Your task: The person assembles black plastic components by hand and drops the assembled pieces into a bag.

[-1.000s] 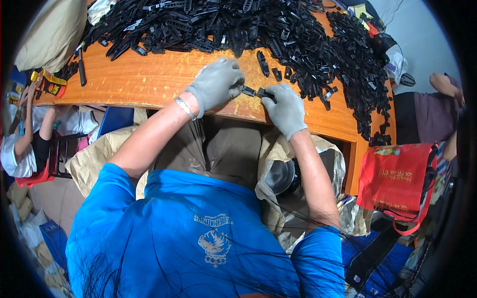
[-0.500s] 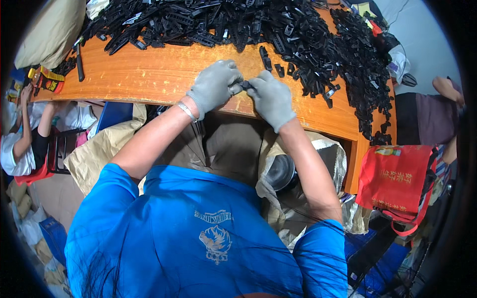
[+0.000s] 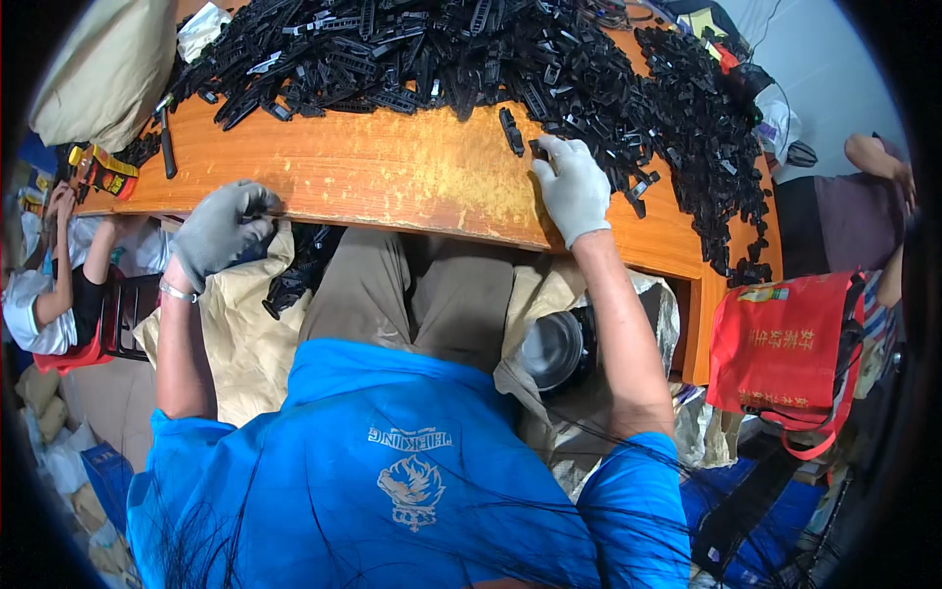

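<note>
My left hand [image 3: 224, 234], in a grey glove, is past the table's front edge, above a brown paper bag [image 3: 257, 339]. Its fingers are loosely bent, with a gap to the thumb and nothing visible between them. Black plastic parts [image 3: 287, 291] show at the bag's mouth beside it. Over the table, my gloved right hand [image 3: 574, 191] reaches with thumb and fingers apart. Its fingertips are at a small black plastic piece [image 3: 537, 148]; whether they touch it I cannot tell. A longer black piece [image 3: 510, 132] lies just left of them.
A large heap of black plastic parts [image 3: 392, 59] covers the wooden table's [image 3: 392, 167] far side and right. At left lie a hammer [image 3: 168, 147] and a yellow-red bottle [image 3: 106, 175]. A second bag [image 3: 525, 334] holds a dark round object. A red bag [image 3: 775, 344] hangs right; other people sit nearby.
My hands have parted. The left has swung left off the table to the paper bag, and the small black piece between them is gone from view. The right has moved right toward the loose parts.
</note>
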Motion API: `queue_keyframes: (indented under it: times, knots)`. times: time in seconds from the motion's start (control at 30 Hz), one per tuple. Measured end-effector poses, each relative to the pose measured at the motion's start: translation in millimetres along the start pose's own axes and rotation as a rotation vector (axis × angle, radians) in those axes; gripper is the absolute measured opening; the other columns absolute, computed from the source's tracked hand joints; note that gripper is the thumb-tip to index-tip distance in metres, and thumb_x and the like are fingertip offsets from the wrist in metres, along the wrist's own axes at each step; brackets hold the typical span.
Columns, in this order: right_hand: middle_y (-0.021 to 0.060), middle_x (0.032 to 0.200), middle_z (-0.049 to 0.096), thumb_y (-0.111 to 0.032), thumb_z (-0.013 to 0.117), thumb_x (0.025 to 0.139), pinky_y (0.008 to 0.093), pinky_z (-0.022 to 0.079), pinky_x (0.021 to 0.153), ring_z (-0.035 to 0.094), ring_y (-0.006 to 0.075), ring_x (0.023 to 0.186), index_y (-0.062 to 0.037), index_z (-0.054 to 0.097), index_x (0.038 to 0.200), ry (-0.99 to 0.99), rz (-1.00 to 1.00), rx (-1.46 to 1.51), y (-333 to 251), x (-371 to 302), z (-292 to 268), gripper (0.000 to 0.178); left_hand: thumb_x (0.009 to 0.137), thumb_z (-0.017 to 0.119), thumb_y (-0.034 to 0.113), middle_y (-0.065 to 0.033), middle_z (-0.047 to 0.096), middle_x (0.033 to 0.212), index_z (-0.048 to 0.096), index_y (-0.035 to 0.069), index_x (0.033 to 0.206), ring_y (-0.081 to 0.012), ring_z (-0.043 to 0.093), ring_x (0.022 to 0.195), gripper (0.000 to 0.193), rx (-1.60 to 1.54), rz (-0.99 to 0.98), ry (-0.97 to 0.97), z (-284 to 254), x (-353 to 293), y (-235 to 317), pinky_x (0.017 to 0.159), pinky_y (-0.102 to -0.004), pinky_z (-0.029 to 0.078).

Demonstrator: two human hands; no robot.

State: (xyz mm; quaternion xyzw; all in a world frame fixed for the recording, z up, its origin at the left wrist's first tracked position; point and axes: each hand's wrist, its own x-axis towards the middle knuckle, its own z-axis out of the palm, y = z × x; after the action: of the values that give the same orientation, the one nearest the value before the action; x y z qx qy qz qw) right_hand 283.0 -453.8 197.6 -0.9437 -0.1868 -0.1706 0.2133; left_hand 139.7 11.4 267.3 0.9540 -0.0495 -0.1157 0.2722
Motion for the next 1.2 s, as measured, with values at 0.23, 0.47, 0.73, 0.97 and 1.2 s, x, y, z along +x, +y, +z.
queue_keyframes:
  times: [0.23,0.47,0.73,0.97,1.2]
  knots:
    - [0.0145,0.106,0.071,-0.02,0.074,0.097,0.0489,0.061,0.077,0.075,0.0385,0.087,-0.0189,0.079,0.115,-0.084,0.028,-0.23,5.0,8.5,14.8,0.019,0.103,0.068,0.023,-0.0178,0.074,0.13,0.07,0.007,0.135,-0.0378,0.069,0.124,0.036,-0.01,0.434,0.289,78.9,101.8,100.1,0.108,-0.047,0.054]
    - [0.0186,0.1,0.071,-0.012,0.061,0.1,0.0505,0.062,0.068,0.074,0.0406,0.076,-0.0154,0.07,0.126,-0.197,-0.054,-0.264,-10.4,-12.9,-6.0,0.028,0.1,0.07,0.031,-0.0167,0.07,0.113,0.072,0.012,0.129,-0.0374,0.069,0.108,0.035,0.127,0.388,0.39,139.9,206.6,195.4,0.094,-0.0494,0.057]
    - [0.021,0.105,0.069,-0.007,0.057,0.099,0.049,0.063,0.069,0.076,0.0401,0.081,-0.0088,0.067,0.118,-0.301,-0.062,-0.327,-1.5,-8.5,-8.7,0.022,0.095,0.073,0.028,-0.0143,0.07,0.108,0.074,0.011,0.104,-0.0372,0.067,0.106,0.02,0.193,0.383,0.395,157.2,208.0,185.8,0.09,-0.0498,0.056]
    - [0.0171,0.097,0.076,-0.021,0.073,0.097,0.0496,0.06,0.08,0.076,0.0379,0.089,-0.0114,0.074,0.111,-0.128,-0.031,-0.051,-7.2,-7.3,-18.1,0.017,0.092,0.076,0.02,-0.0116,0.069,0.105,0.072,0.011,0.105,-0.0366,0.066,0.104,0.015,-0.023,0.481,0.32,149.3,166.1,150.9,0.09,-0.0501,0.054]
    - [0.0105,0.108,0.071,-0.022,0.078,0.092,0.0453,0.059,0.086,0.072,0.0338,0.101,-0.013,0.079,0.11,-0.155,-0.076,0.148,-21.7,-12.0,0.7,0.02,0.091,0.079,0.025,-0.0095,0.068,0.104,0.075,0.012,0.103,-0.0343,0.063,0.107,0.019,0.028,0.494,0.411,153.7,164.2,132.7,0.091,-0.0469,0.053]
